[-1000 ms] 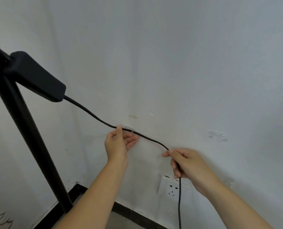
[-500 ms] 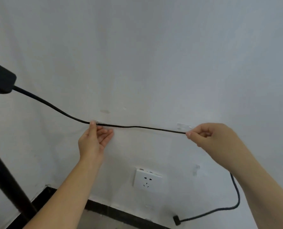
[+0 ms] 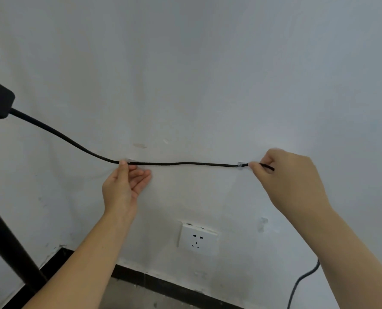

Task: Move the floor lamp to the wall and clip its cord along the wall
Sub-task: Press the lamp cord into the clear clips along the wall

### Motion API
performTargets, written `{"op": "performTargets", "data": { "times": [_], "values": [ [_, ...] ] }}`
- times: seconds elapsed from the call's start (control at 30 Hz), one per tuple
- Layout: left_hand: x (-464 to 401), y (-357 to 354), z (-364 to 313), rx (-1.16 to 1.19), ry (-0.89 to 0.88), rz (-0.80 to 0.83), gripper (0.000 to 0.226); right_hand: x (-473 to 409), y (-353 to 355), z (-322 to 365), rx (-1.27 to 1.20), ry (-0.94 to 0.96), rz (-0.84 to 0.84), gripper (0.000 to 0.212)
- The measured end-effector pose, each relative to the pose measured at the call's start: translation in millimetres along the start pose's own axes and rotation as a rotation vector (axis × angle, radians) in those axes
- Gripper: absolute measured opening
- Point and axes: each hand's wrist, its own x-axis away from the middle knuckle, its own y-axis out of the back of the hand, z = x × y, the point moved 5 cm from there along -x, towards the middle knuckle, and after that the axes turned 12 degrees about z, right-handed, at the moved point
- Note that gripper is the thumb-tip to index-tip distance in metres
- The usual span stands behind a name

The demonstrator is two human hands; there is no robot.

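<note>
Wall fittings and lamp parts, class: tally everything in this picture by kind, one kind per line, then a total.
Clear cord clips: 2, left clip, right clip
Wall sockets: 1, socket
Black cords: 1, cord
Lamp poles: 1, pole
Hands: 2, left hand, right hand
Total: 7

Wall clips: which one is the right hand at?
The clear clip on the right, just off the right hand that pinches the cord. The other clip sits further left, at the left hand, whose thumb presses the cord there.
</note>
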Motion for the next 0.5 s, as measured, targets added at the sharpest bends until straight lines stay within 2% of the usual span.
{"op": "performTargets", "data": {
  "times": [0.07,0.2,0.37,0.5],
  "values": [
    [-0.3,0.8,0.7,0.008,0.001,0.01,0.032,6.4,-5.0,-15.8,-0.147,-0.042,0.0,0.035],
    [-0.1,-0.1,3.0,0.057,0.013,0.038,0.032,24.4,-33.5,-48.6,-0.573,-0.175,0.144,0.03],
    [2.4,-0.4,5.9,0.11,0.039,0.07,0.031,49.3,-88.1,-50.9,-1.045,-0.212,0.311,0.036],
    [5.1,-0.5,6.4,0.032,0.036,0.103,0.029,81.4,-129.3,-50.8,-1.271,-0.281,0.499,0.039]
  ]
}}
